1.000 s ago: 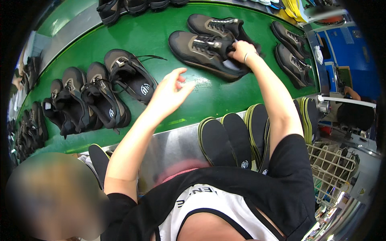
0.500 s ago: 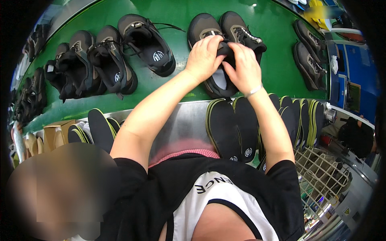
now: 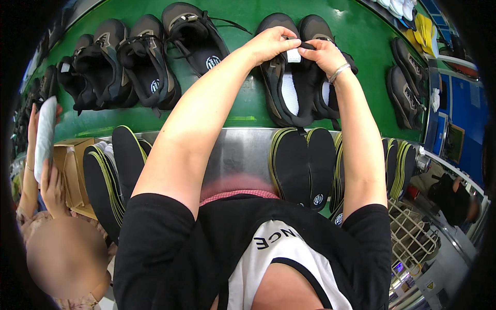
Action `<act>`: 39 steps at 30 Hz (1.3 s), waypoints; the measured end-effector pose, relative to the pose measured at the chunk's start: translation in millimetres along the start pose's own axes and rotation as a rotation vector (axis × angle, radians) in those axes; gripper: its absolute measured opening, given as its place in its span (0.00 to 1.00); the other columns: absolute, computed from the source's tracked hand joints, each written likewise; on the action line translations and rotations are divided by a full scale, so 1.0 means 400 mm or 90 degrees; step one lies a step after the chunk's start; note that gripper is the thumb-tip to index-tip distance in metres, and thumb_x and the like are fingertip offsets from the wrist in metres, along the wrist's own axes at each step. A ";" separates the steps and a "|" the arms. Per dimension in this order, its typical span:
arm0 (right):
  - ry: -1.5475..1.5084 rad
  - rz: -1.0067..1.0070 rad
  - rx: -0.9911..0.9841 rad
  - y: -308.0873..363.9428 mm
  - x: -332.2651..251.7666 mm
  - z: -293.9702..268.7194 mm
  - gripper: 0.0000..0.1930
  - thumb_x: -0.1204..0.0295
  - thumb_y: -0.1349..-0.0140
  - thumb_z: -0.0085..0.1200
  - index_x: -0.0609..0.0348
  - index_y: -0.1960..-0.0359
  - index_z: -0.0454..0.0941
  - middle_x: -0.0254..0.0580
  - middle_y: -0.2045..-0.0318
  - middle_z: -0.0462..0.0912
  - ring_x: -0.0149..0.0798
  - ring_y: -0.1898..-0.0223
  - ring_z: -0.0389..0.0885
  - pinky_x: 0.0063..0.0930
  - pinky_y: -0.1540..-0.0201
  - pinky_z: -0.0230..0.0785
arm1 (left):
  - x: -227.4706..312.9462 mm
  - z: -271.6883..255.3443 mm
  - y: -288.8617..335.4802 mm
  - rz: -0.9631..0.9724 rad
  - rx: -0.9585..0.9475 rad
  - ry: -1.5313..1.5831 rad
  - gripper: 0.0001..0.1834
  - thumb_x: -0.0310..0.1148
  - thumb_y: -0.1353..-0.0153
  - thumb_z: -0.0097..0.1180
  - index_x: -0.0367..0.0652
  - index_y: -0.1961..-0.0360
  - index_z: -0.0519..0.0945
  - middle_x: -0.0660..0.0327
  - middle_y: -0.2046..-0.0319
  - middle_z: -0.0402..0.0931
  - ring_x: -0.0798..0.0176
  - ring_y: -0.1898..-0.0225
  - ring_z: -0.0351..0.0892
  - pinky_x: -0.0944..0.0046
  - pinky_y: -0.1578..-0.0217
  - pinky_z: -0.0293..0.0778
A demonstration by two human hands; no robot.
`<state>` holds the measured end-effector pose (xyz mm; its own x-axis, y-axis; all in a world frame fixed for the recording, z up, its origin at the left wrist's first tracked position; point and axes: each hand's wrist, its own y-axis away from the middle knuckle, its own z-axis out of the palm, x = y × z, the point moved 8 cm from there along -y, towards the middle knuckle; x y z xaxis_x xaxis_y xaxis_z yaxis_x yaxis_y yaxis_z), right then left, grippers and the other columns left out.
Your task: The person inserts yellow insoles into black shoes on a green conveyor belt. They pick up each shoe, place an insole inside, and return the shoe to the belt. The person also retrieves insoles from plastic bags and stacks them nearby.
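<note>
Before me two dark grey and black lace-up shoes stand side by side on the green surface, toes pointing away. Both hands are closed at the upper part of the left shoe (image 3: 272, 95). My left hand (image 3: 275, 45) pinches the black shoe tongue (image 3: 308, 45) from one side. Fingers of my right hand (image 3: 326, 58) pinch it from the other, over the neighbouring right shoe (image 3: 313, 25). Under the fingertips shows a white label (image 3: 293, 56). A pale lining or insole shows inside each shoe.
More dark shoes (image 3: 150, 67) line the green work surface (image 3: 243, 111) to the left; another pair (image 3: 405, 98) lies at the right. Stacked black insoles (image 3: 290, 165) with yellow edges stand along the near edge. At far left, a co-worker's hands hold a pale wrapped item (image 3: 46, 137) near a cardboard box (image 3: 77, 175).
My hands have moved up and away from the shoe's opening and now pinch the tongue, uncovering the label and pale inside. The co-worker's hands and the wrapped item have come into view.
</note>
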<state>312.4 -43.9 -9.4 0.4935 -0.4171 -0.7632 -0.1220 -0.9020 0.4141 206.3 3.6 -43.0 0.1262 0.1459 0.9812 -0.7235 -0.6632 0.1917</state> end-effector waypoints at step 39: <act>0.316 0.076 0.451 0.389 0.214 -0.235 0.15 0.67 0.57 0.56 0.58 0.67 0.73 0.56 0.53 0.63 0.52 0.58 0.70 0.38 0.57 0.65 | -0.005 0.306 0.071 -0.100 0.015 0.014 0.43 0.44 0.51 0.55 0.41 0.41 0.43 0.51 0.48 0.59 0.57 0.50 0.63 0.58 0.61 0.67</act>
<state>416.6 -209.3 36.4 0.7417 -0.5649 -0.3616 -0.6216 -0.7815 -0.0542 268.4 -105.3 -37.0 0.2205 0.2652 0.9387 -0.6795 -0.6486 0.3429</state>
